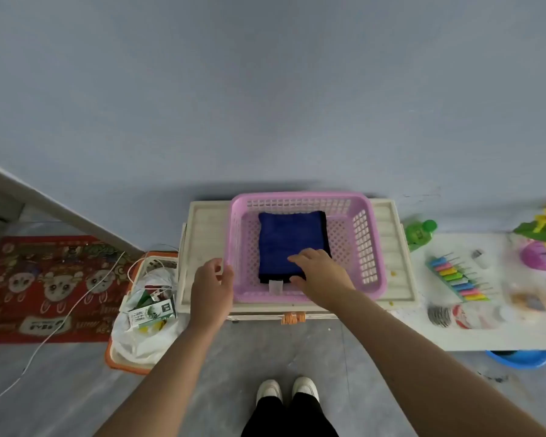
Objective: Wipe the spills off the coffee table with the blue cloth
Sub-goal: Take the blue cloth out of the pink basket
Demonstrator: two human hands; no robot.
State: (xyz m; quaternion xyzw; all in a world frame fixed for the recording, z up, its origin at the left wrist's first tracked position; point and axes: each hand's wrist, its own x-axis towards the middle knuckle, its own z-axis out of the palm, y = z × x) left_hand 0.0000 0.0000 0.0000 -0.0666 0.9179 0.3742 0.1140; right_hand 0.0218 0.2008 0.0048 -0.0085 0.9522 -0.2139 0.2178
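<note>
While resting on the folded blue cloth (289, 244), right hand (323, 277) lies with fingers spread and loosely bent, grip not yet closed on anything. Left hand (212, 287), relaxed, touching the rim of the pink basket (374, 247) that holds the cloth, on the pale tabletop (202, 241). Soft, light, floppy by the look; probably best pinched at the near folded edge beside the white tag (275, 287).

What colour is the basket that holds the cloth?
Pink, a perforated plastic basket; the folded blue cloth lies inside it. Seen in the head view.
</note>
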